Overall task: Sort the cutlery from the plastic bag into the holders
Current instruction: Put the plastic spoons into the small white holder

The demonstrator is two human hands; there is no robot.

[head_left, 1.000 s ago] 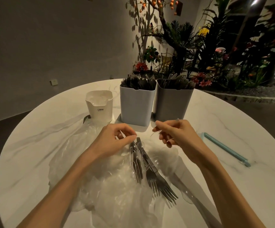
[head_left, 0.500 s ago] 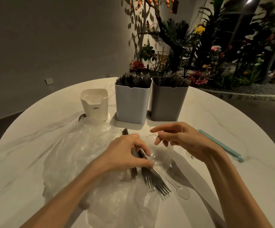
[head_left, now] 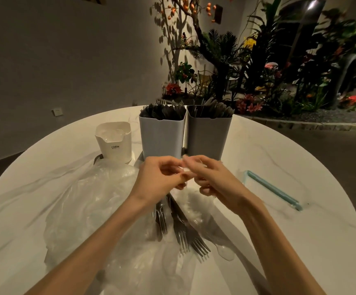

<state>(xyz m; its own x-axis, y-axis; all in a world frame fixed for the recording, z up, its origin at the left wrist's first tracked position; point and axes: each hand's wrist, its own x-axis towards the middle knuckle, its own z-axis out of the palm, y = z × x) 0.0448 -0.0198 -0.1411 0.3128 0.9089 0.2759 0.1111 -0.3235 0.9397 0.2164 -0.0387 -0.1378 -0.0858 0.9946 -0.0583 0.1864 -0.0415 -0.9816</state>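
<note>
hands (head_left: 185, 177) together over metal forks (head_left: 181, 228), crinkled clear bag (head_left: 83, 209)

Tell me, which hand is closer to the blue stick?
Right. The right hand is just left of the blue stick; the left hand is farther, beyond the right one.

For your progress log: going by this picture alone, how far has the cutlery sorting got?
Done: the two tall holders are packed with cutlery, and the small white holder has clear pieces inside. In hand: both hands meet over something small and pale, too blurred to name. Left: metal forks and a clear spoon lie on the bag.
</note>
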